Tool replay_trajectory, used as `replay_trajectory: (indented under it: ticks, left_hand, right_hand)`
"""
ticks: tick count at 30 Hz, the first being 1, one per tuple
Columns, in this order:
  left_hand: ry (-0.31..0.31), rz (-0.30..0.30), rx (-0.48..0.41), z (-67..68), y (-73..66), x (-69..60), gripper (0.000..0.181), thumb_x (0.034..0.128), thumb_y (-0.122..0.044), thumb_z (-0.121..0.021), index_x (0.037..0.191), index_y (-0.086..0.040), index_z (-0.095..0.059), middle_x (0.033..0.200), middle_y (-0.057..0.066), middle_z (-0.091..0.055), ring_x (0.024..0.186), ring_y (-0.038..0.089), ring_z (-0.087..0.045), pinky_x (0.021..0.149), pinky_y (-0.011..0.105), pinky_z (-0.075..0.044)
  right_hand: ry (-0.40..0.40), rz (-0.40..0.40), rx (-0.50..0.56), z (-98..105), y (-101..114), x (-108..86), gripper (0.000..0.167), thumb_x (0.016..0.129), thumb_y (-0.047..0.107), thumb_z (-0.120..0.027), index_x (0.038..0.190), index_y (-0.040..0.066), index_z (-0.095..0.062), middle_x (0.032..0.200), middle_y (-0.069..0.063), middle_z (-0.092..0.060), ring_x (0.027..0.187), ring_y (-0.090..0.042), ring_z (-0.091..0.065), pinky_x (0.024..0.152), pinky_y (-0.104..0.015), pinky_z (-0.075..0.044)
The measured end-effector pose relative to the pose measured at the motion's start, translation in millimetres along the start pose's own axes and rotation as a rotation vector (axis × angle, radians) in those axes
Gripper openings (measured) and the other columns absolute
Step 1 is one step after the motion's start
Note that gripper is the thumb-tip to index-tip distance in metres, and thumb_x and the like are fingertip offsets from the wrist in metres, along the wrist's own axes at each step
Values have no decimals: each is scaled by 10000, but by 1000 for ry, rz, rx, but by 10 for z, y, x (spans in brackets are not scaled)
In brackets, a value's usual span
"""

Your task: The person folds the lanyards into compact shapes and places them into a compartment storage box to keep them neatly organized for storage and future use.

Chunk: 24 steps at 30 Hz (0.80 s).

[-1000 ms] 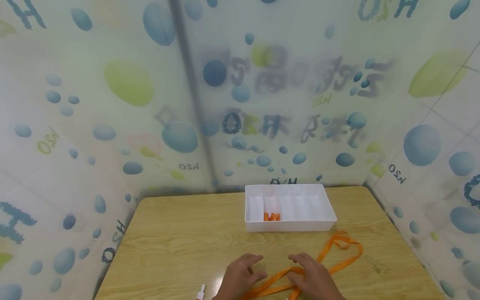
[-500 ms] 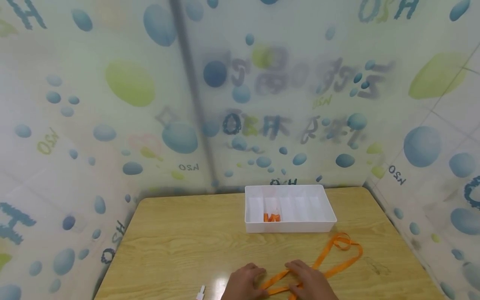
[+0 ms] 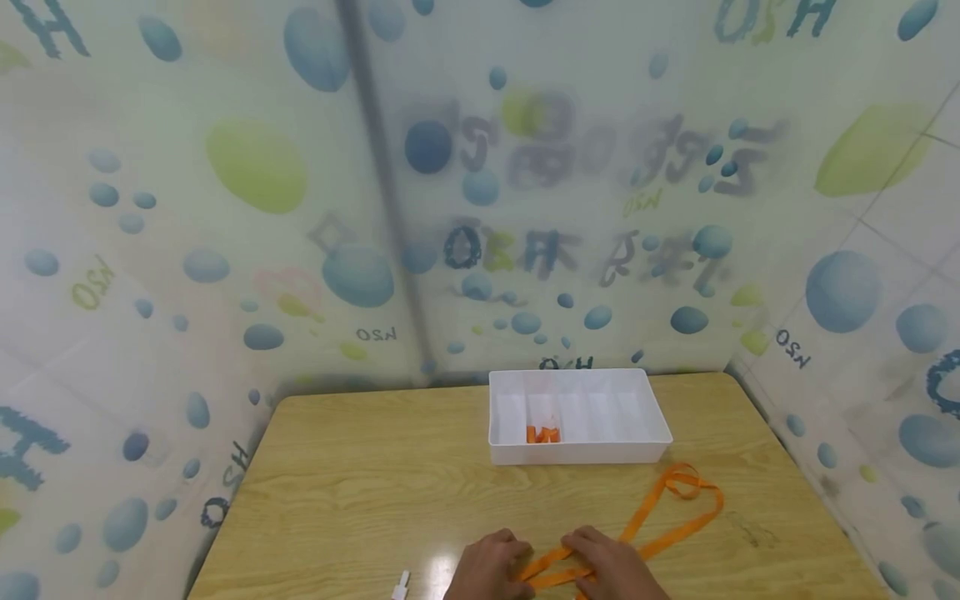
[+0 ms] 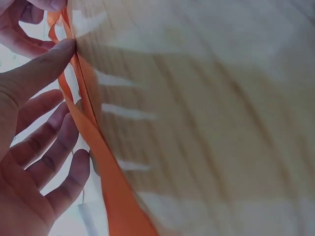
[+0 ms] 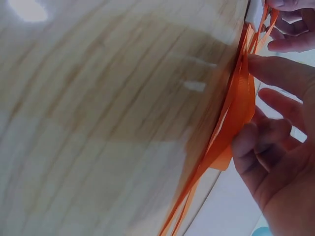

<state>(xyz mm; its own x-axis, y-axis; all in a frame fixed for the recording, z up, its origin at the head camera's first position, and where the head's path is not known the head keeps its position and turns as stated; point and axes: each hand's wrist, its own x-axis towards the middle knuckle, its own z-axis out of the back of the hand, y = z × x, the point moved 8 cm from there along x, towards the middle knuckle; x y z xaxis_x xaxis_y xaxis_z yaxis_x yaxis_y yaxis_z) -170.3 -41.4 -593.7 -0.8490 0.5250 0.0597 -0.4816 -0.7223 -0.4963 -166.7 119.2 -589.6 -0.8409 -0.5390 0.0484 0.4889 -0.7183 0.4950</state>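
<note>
A long orange ribbon lies in loose loops on the table's near right part. My left hand holds it with bent fingers, the thumb against one strand in the left wrist view, where the ribbon runs between thumb and fingers. Close by on the right, my right hand grips the same ribbon, its fingers curled at a wide, bunched stretch of ribbon in the right wrist view. Two strands span the short gap between the hands. Where the ribbon passes under the hands is hidden.
Behind the hands, a white divided tray stands at the table's back, with several small orange pieces in one compartment. A small white-tipped object lies left of the hands on the wooden table. Patterned curtains enclose the table.
Both hands have come down onto the ribbon from a raised, open pose, and their fingers have bent in. Over the last half second the right hand has shifted slightly left.
</note>
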Motion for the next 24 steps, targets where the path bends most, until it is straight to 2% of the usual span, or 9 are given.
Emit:
replay_trajectory:
  ticks: [6, 13, 19, 24]
  left_hand:
    - [-23, -22, -14, 8, -20, 2, 238, 747, -221, -858, 972, -191, -785, 818, -148, -602, 662, -62, -463, 558, 149, -404]
    - [8, 1, -24, -19, -28, 0, 232, 756, -204, -852, 978, -181, -790, 830, -154, -611, 672, -67, -469, 578, 140, -407]
    - [-45, -51, -3, -6, -47, -16, 219, 753, -244, -846, 960, -196, -789, 814, -170, -592, 665, -78, -448, 563, 110, -370]
    - [-34, -52, -6, -24, -48, -7, 239, 748, -285, -854, 956, -187, -786, 790, -177, -566, 657, -81, -433, 557, 112, -364]
  right_hand:
    - [-13, 65, 22, -24, 63, 50, 321, 785, 6, -752, 1090, 96, -707, 984, 55, -621, 751, -1, -535, 628, -246, -501]
    - [67, 4, 38, -83, 31, 87, 262, 795, 51, -772, 1043, 113, -715, 923, 106, -592, 734, 10, -524, 619, -256, -490]
    - [77, -30, 62, -109, 6, 99, 160, 851, 75, -743, 1007, 109, -726, 860, 106, -578, 682, 26, -479, 585, -236, -463]
    - [84, -62, 77, -131, -16, 105, 123, 868, 62, -722, 982, 106, -726, 803, 121, -541, 631, 22, -418, 550, -223, -416]
